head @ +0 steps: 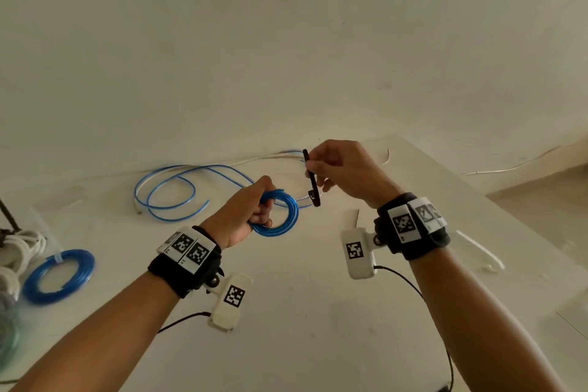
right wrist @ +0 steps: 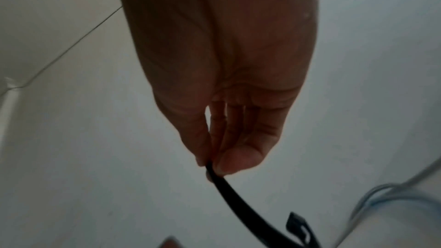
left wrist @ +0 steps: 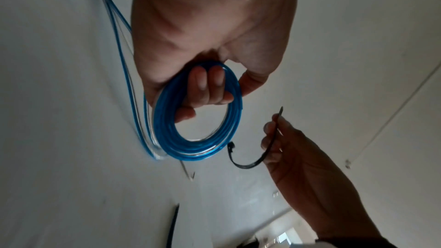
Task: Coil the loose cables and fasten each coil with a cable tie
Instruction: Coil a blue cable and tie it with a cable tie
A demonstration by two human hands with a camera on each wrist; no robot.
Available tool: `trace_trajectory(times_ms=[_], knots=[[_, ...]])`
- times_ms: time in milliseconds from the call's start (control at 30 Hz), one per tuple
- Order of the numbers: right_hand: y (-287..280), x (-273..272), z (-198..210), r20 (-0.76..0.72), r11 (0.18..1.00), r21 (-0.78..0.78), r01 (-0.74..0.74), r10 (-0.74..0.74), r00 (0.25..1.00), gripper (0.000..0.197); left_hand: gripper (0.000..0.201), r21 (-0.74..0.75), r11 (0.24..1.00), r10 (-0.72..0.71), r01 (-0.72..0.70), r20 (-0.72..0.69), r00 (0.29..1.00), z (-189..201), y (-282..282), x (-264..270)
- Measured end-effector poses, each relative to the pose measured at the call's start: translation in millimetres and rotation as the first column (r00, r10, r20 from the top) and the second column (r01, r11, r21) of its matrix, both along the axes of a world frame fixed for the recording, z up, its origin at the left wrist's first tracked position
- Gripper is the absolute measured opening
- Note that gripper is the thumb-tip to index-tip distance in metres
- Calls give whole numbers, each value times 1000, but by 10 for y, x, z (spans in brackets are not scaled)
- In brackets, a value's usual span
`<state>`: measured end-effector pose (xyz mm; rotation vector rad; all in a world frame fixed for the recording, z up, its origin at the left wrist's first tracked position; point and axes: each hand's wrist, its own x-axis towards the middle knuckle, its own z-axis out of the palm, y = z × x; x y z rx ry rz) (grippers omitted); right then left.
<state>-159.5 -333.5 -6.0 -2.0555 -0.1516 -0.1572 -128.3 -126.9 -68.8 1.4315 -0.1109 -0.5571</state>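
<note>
My left hand grips a small coil of blue cable, fingers curled through its ring; the wrist view shows the coil hanging below the fingers. My right hand pinches a black cable tie between thumb and fingers, just right of the coil and apart from it. The tie curves down, its head end near the coil's rim. In the right wrist view the tie runs down from the fingertips. Loose blue cable lies in loops on the table behind.
A tied blue coil lies at the left on the white table, beside white rope. White cable ties rest at the right, another black tie near my right wrist. The table's right edge drops to the floor.
</note>
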Motion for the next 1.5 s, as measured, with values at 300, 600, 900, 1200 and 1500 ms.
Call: trace_trajectory(times_ms=[300,600,900,1200,1500], knots=[[1054,453,-280,43,919,362,-155,150,988,13,35,-29,937,349,-348,73,934,-60,764,264],[1855,630,-574,189,888,392,-240,178,966,4,27,67,844,502,-533,254,827,-111,1260,318],[2010,597,-701,256,848,426,-316,222,941,5,19,16,749,629,-662,297,718,-160,1459,454],[1980,541,-637,155,805,504,-314,273,949,15,16,-33,826,483,-563,557,676,-49,1431,318],[1931,580,-621,87,765,595,-248,246,965,11,19,-49,839,439,-542,648,622,-49,1416,295]])
